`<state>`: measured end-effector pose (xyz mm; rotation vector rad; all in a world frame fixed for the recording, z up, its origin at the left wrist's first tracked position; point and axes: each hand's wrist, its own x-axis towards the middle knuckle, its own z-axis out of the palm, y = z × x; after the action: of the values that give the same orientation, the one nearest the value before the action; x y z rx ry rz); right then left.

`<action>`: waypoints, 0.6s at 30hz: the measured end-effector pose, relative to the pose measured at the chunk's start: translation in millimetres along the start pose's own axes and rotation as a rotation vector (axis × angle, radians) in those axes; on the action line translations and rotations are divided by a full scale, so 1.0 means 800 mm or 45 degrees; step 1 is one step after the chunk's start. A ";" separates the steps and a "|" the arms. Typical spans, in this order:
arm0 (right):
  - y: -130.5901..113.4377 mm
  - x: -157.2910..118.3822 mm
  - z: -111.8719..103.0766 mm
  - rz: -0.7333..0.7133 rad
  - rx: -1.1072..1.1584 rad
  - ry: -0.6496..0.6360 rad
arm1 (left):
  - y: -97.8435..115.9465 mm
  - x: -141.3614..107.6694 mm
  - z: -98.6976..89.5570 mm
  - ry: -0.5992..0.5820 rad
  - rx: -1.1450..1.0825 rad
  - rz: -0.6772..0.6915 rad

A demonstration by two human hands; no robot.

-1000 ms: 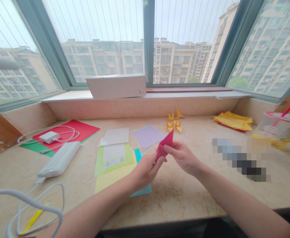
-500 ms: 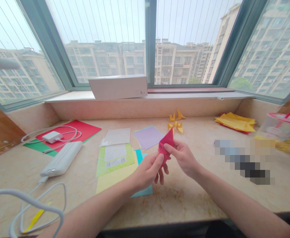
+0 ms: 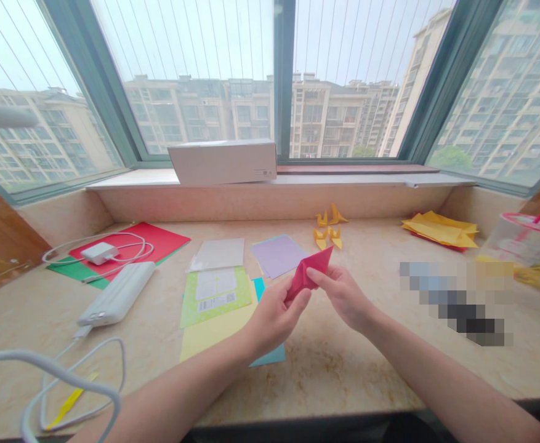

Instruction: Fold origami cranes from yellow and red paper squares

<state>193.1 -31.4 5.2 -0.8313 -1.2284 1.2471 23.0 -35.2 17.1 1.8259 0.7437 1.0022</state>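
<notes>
A folded piece of red origami paper (image 3: 313, 263) is held above the counter between both hands, its pointed end tilted up to the right. My left hand (image 3: 276, 314) grips its lower left part, the thumb in front and the fingers mostly hidden behind. My right hand (image 3: 343, 292) pinches its right side, thumb pressed on the front face. Beyond it stand several small folded yellow paper figures (image 3: 329, 234). Left of the hands lie a stack of purple paper (image 3: 276, 255) and pale yellow paper (image 3: 212, 332), with a light green packet (image 3: 217, 301) on top.
On the left, a white power bank (image 3: 117, 295) and looping white cables (image 3: 73, 363) lie near red and green sheets (image 3: 168, 240). Yellow papers (image 3: 440, 229) and a clear cup with a red straw (image 3: 526, 243) stand right. A white box (image 3: 223, 163) sits on the sill.
The red paper has turned clockwise, its tip swinging from upward to the upper right. My left thumb has slid lower and my left fingers no longer show beneath the paper.
</notes>
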 end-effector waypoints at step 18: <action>0.008 -0.002 0.001 -0.184 -0.309 0.213 | -0.010 -0.002 0.003 -0.026 0.189 -0.082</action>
<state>191.2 -31.4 -1.3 -0.9835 -1.2946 0.9047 23.6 -34.5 8.8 1.9230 0.8793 0.9057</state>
